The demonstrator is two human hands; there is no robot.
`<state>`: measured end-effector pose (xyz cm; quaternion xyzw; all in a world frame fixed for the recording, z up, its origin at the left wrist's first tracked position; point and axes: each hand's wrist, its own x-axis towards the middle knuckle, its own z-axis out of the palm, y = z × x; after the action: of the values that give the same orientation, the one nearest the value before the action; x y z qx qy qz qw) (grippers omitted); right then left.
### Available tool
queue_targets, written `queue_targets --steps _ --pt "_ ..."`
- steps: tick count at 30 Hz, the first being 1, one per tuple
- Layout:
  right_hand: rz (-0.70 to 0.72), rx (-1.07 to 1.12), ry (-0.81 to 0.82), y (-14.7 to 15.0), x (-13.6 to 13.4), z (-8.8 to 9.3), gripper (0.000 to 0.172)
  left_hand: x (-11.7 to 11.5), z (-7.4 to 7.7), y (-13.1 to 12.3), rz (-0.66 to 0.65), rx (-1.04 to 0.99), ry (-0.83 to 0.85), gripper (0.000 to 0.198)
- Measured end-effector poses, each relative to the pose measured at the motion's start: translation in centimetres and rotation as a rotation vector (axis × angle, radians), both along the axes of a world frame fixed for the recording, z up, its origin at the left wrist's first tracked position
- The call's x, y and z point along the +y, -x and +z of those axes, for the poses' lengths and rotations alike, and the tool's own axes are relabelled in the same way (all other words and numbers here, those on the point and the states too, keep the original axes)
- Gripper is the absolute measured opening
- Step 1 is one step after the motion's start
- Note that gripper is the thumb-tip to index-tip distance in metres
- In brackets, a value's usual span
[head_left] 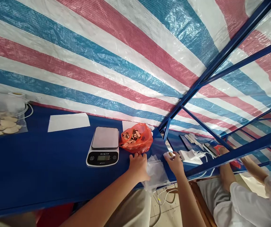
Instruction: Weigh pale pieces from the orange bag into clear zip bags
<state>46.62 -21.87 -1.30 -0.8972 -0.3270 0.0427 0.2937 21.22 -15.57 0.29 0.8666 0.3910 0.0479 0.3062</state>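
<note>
My left hand (138,167) rests at the table's near edge, its fingertips just below an orange-red plastic bag (136,138) of dry brown slices. A stack of clear plastic bags (157,174) lies against the side of that hand. My right hand (174,164) is raised slightly and pinches a small white and yellow object (169,154), too small to identify. To the left of the orange bag stands a black and silver digital scale (103,146), its display lit and its pan bare.
A clear bag of pale slices (0,121) and white paper sheets (68,122) lie on the blue table (43,157). A white power strip (190,156) sits beyond my right hand. A seated person in white (244,205) works at the right, behind blue metal frame bars (220,50).
</note>
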Motion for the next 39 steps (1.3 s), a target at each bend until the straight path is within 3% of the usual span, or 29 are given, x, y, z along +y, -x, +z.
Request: queue_targets --steps 3,5,8,11,14,16,19,21,24,28,31,36,39 --pt "-0.031 -0.037 -0.096 1.7 -1.5 -0.2 0.077 0.5 0.0 2.1 -0.02 -0.034 0.053 0.078" --pt "-0.006 0.034 -0.217 3.2 -2.8 -0.7 0.074 0.8 -0.5 3.3 -0.042 -0.175 0.108 0.068" --pt "0.192 0.378 -0.374 5.6 -4.0 -2.1 0.075 1.3 -1.7 4.9 -0.045 -0.471 0.188 0.062" --pt "0.315 0.619 -0.403 7.4 -3.9 -3.2 0.086 1.8 -2.5 5.9 -0.032 -0.684 0.239 0.066" --pt "0.382 0.756 -0.431 8.6 -3.2 -3.1 0.088 2.3 -1.9 6.2 -0.049 -0.861 0.31 0.064" --pt "0.432 0.821 -0.476 9.0 -2.7 -2.6 0.074 2.8 -0.9 6.2 -0.064 -0.957 0.335 0.063" --pt "0.456 0.788 -0.583 9.2 -2.0 -2.0 0.052 3.5 0.8 6.4 -0.09 -1.017 0.285 0.066" --pt "0.451 0.71 -0.637 9.0 -1.6 -1.9 0.047 3.9 1.2 6.7 -0.105 -1.011 0.224 0.07" --pt "0.452 0.63 -0.646 8.8 -1.3 -2.4 0.049 3.8 -0.1 7.0 -0.077 -0.996 0.174 0.076" --pt "0.495 0.663 -0.6 9.3 -1.4 -3.3 0.052 2.6 -3.5 6.7 0.07 -1.018 0.218 0.087" --pt "0.521 0.666 -0.586 10.1 -1.4 -3.3 0.055 1.8 -4.9 5.8 0.161 -1.029 0.222 0.09" --pt "0.502 0.619 -0.599 10.5 -1.2 -2.7 0.057 2.0 -4.1 4.2 0.189 -1.065 0.204 0.081" --pt "0.512 0.633 -0.6 10.4 -1.0 -2.8 0.06 2.3 -3.3 4.0 0.174 -1.101 0.227 0.088"
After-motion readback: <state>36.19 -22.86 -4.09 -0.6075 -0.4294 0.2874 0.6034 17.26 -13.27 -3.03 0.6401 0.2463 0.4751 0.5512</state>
